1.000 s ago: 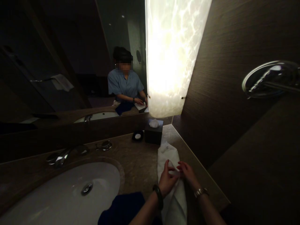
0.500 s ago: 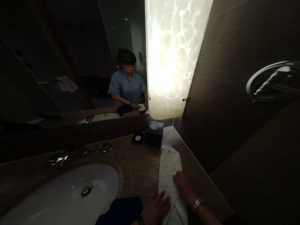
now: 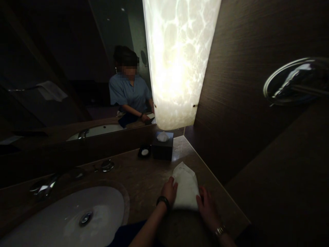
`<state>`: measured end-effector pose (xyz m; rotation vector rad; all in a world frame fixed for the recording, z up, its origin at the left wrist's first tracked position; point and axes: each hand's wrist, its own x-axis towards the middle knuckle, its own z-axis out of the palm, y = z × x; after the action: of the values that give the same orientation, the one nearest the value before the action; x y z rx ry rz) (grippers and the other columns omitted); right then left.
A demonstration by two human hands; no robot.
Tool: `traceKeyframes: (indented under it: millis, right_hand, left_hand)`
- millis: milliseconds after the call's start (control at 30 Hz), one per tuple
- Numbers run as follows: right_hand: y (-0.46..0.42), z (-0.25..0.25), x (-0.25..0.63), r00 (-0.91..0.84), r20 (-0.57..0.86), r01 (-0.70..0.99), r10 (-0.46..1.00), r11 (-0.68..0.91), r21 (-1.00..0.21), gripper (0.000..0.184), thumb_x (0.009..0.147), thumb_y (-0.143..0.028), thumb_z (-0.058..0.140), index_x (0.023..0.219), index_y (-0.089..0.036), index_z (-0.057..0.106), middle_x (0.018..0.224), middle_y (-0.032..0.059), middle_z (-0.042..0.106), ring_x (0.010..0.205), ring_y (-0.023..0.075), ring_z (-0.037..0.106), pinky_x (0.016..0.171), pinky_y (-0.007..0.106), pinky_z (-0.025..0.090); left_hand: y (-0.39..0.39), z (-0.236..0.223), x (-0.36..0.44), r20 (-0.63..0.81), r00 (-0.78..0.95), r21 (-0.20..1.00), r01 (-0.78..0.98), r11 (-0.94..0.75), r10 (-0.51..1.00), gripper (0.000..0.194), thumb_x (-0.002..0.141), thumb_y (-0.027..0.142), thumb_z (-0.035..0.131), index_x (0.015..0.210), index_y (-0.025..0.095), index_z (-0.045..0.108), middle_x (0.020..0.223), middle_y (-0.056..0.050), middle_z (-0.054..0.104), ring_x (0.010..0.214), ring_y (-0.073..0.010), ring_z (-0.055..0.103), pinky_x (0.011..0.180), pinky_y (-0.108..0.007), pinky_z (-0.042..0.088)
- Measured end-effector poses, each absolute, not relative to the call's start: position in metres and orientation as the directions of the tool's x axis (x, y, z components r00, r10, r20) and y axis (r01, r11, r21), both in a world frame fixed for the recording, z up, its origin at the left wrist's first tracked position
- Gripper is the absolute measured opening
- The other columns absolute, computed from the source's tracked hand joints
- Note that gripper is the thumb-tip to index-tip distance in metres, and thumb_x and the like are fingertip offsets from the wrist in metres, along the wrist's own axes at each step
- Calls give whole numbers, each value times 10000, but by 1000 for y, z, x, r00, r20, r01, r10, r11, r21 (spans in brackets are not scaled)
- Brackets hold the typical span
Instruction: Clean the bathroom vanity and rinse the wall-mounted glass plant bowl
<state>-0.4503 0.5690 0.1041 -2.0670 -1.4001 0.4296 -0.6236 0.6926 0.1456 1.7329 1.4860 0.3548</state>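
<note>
White cloth [image 3: 185,187] is right of the sink [image 3: 64,214]. Left hand [image 3: 169,192] and right hand [image 3: 206,207] touch its sides, fingers bent; I cannot tell if they pinch. Even hands should keep it neat.

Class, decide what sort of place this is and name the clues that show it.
Probably a bathroom: the clues are the white sink, the shiny metal faucet at its edge and the large mirror behind them.
</note>
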Motion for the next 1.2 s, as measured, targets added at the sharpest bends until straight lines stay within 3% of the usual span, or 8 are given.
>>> traceKeyframes:
  millis: [100,267,467,600,733,867,1067,1200]
  right_hand:
    - [549,105,-457,192,273,878,943,-41,-476,498,856,-369,576,1330,-217,542,1351,140,589,1266,344,510,1126,597,346]
    - [547,119,-456,-14,74,890,997,46,-454,487,811,-49,487,1202,-294,642,1235,50,668,1174,260,580,1125,581,322]
    - [608,159,-445,16,-215,872,977,-119,-475,436,1022,-300,248,1081,-166,659,1029,112,723,980,252,658,949,455,474]
    - [598,146,-448,21,69,948,997,2,-318,339,986,-261,360,1172,-187,634,1166,119,681,1137,284,599,1087,538,364]
    - [592,116,-451,-100,280,951,955,175,-254,346,909,-287,530,1235,-207,614,1247,111,655,1195,293,572,1098,522,383]
    - [649,131,-441,-43,-81,950,996,16,-311,392,996,-236,321,997,-171,708,1014,108,729,966,250,668,902,438,508]
    - [689,144,-443,-72,211,955,975,128,-267,350,980,-203,376,1227,-199,624,1264,115,632,1180,264,555,1095,522,358]
    - [731,150,-445,-19,75,979,997,34,-201,372,995,-194,321,986,-137,688,991,125,704,910,235,633,812,379,493]
  left_hand:
    - [677,151,-631,-220,253,722,691,-17,942,401,905,237,506,1256,55,442,1194,-191,625,1078,-259,610,943,-343,457]
    - [637,158,-658,-132,523,624,704,-340,842,647,694,289,769,1280,145,537,1403,-133,531,1332,-361,383,1164,-521,215]
    - [665,147,-660,-373,421,735,678,-14,827,342,844,336,569,1131,164,638,1062,-82,715,988,-234,639,854,-332,467]
    - [693,145,-644,-404,364,687,727,15,839,369,811,348,593,1092,107,596,991,-126,703,895,-251,647,720,-325,448]
    - [688,158,-640,-335,391,668,740,-77,857,368,872,336,502,1148,112,601,1014,-140,701,938,-286,636,831,-398,451]
    - [686,163,-629,-76,448,634,711,-304,891,429,936,351,425,1314,200,562,1401,-115,525,1295,-294,435,1110,-468,298]
    - [752,147,-589,-53,371,581,766,-274,927,322,894,337,479,946,149,734,1083,-160,656,1126,-359,528,1008,-522,385]
    - [785,142,-582,-49,361,668,705,-238,931,370,957,351,394,1119,202,692,1162,-68,691,1099,-241,592,984,-369,442]
